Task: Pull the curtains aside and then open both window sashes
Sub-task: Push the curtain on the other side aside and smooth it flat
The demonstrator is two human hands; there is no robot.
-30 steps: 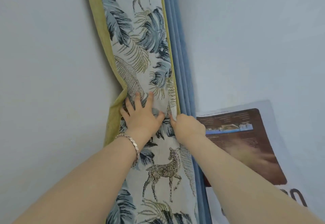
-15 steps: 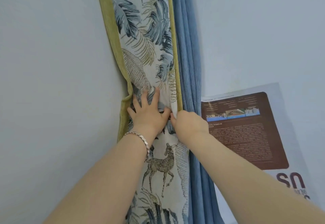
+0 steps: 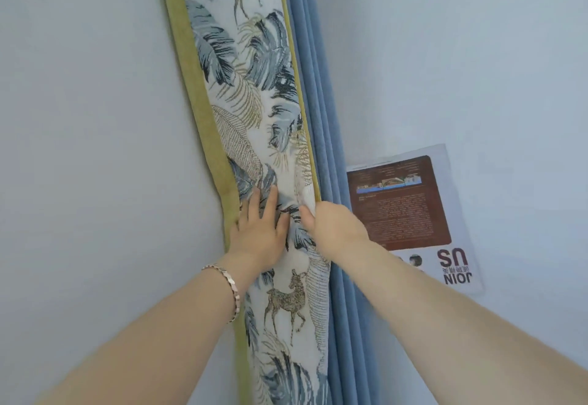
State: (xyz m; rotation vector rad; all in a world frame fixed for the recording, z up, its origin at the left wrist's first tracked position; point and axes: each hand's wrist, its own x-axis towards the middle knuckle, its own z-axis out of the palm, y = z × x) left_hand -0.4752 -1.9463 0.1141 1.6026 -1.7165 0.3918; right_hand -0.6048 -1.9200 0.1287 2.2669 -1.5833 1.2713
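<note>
A person's two bare hands press a gathered curtain into the corner of a pale, smooth-painted wall (image 3: 89,118). The woven curtain panel (image 3: 254,92), off-white with blue-grey feather-like leaves and gold-thread deer, is edged in olive-green plush trim (image 3: 203,111) and bunched into a narrow vertical column; plain blue curtain folds (image 3: 321,118) hang just beside it on the right. The left hand (image 3: 259,232), a metal link bracelet (image 3: 227,287) on its wrist, lies flat on the patterned fabric with fingers spread. The right hand (image 3: 334,226) is curled around the panel's right edge, thumb on the front, pinching the cloth where it meets the blue pleats. On the wall to the right a white poster (image 3: 458,213) carries a brown text block, too small to read, and large mirrored letters that appear to spell "JOIN US". Compared with half a second earlier, the hands sit slightly lower and further right in view, and the poster's lower lettering now shows in full.
</note>
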